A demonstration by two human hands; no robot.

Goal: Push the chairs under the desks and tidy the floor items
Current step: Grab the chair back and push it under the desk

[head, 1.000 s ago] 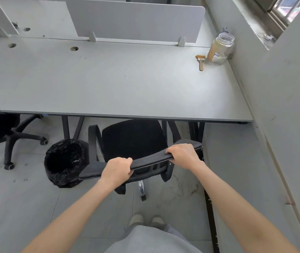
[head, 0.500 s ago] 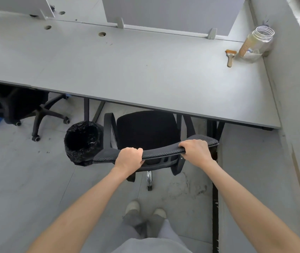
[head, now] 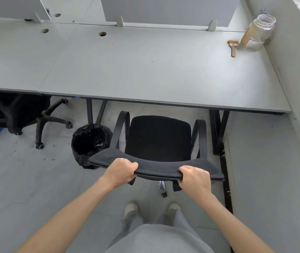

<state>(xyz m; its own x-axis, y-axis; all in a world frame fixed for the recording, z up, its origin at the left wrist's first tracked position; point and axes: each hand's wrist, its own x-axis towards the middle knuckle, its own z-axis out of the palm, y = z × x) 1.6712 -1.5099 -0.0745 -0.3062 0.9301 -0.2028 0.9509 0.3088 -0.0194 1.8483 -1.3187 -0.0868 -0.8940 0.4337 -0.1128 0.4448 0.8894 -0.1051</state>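
Grey office floor, desk point(head: 145, 70) ahead. Left hand point(head: 120, 173) and right hand point(head: 194, 178) both clamp the chair point(head: 159, 136) backrest top. Seat has slid back out from under the desk since a second ago, bin point(head: 88, 141) just beside it; push-in undone.

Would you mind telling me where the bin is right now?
In the head view, the bin stands on the floor left of the chair, close beside its left armrest, near the desk edge.
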